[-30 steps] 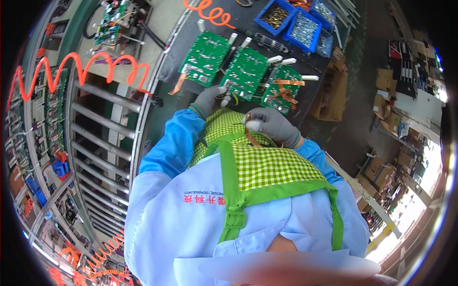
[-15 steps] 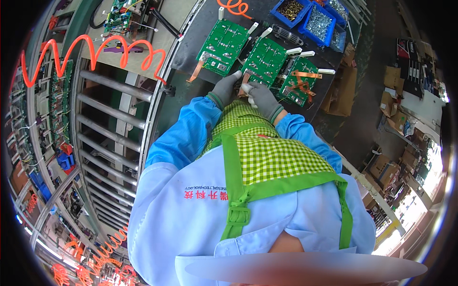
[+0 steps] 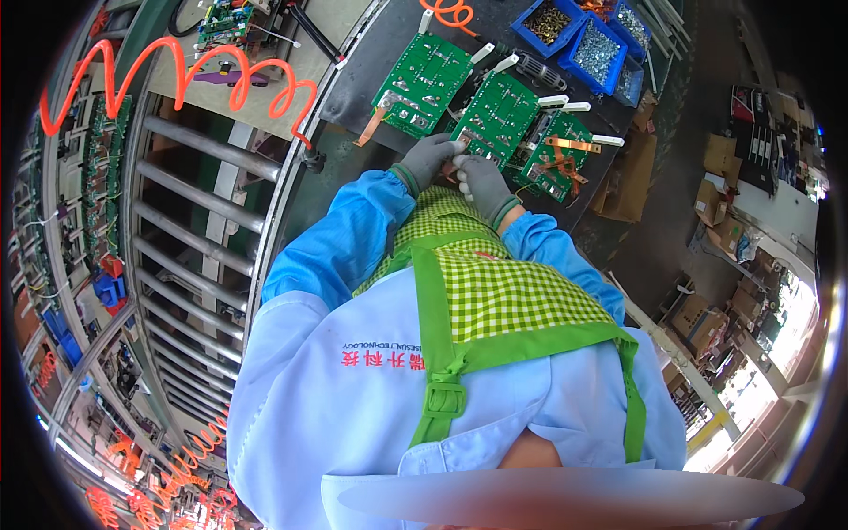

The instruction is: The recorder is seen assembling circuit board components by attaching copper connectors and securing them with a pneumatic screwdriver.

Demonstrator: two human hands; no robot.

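Head view: we note three green boards in a row on the dark tabletop (image 3: 360,88), slanting from upper left to lower right, and our two gloved hands meet at the near edge of the middle board (image 3: 497,119). Left hand (image 3: 429,162): fingers bent forward, tips at that board's near left corner; we cannot tell whether its grip is closed on anything. Right hand (image 3: 483,184): just beside the left, fingers curled in under the same edge, tips partly hidden; again we cannot tell whether the grip is empty or pinching something. The left board (image 3: 426,84) lies apart from both hands, with a copper strip (image 3: 370,128) sticking out past its near left corner. The right board (image 3: 545,168) lies near the right hand, copper pieces (image 3: 572,145) across its top. White posts (image 3: 483,53) stick out at the far corners of all three boards. Beyond the middle board we record a dark tool (image 3: 540,70) lying on the tabletop, then blue bins: one (image 3: 530,41) with brass-coloured small parts, another (image 3: 587,80) with silvery ones. An orange coiled hose (image 3: 453,12) lies at the far edge of view. To our left, a roller conveyor (image 3: 208,147) runs alongside, and a second orange coil (image 3: 181,75) hangs above its far end. We wear a green checked apron (image 3: 521,300).
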